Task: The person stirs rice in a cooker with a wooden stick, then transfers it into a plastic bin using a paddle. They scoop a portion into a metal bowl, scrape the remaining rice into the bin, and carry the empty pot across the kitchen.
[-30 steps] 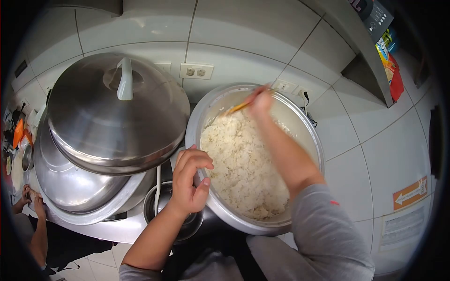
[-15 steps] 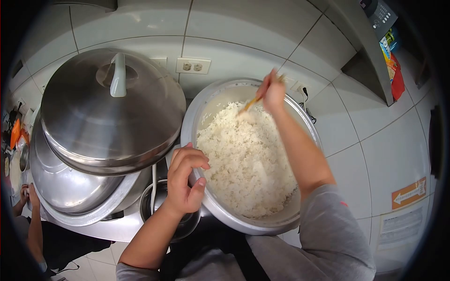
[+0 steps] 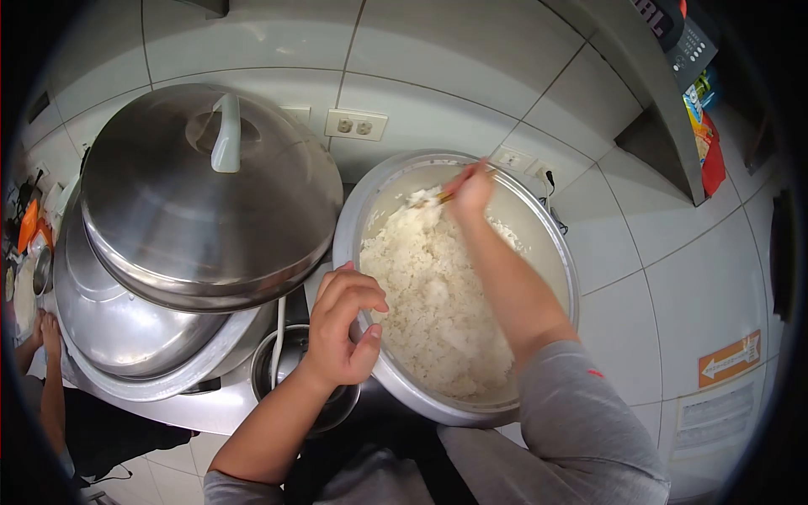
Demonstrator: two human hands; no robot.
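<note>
A large metal pot (image 3: 566,252) of cooked white rice (image 3: 442,307) stands before me. My right hand (image 3: 473,192), smeared a little by motion, is closed around a wooden rice paddle (image 3: 446,198) over the far side of the pot. The paddle's far end is buried in or covered by a white clump of rice. At the pot's near-left rim, my left hand (image 3: 343,324) has its fingers curled over the edge, thumb apart. How firmly it grips cannot be seen.
Left of the pot, a big domed lid (image 3: 202,227) with a pale handle sits over another metal vessel (image 3: 135,337). A small dark pan (image 3: 332,408) is under my left wrist. Another person's hands (image 3: 49,332) are at the far left. Wall sockets (image 3: 357,124) are behind.
My right hand has moved left and a little nearer with the paddle. Rice is now heaped toward the pot's far left, baring more of the right inner wall. My left hand stays at the rim.
</note>
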